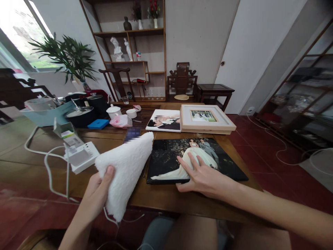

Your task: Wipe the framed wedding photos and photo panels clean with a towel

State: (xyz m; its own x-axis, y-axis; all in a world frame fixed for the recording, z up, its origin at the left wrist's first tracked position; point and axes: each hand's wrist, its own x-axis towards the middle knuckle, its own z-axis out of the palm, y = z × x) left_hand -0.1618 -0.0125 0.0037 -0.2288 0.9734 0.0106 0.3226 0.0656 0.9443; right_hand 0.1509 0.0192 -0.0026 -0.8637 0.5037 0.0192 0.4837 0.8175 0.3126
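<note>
My left hand (pixel 97 192) is closed on a fluffy white cloth (pixel 127 166), held up above the near edge of the wooden table (pixel 39 166). Its upper corner reaches the left side of a dark glossy photo panel (pixel 221 163) that lies flat in front of me. My right hand (pixel 204 177) rests flat on the panel's near edge with the fingers spread, pressing on the picture of a couple in wedding clothes.
Behind the panel lie another photo print (pixel 164 121) and a pale framed picture (pixel 205 118). To the left are a white box with a cable (pixel 79 154), a blue box (pixel 98 124), pots (pixel 80 116), cups (pixel 113 111) and a pink bag (pixel 121 121). Chairs and shelves stand behind.
</note>
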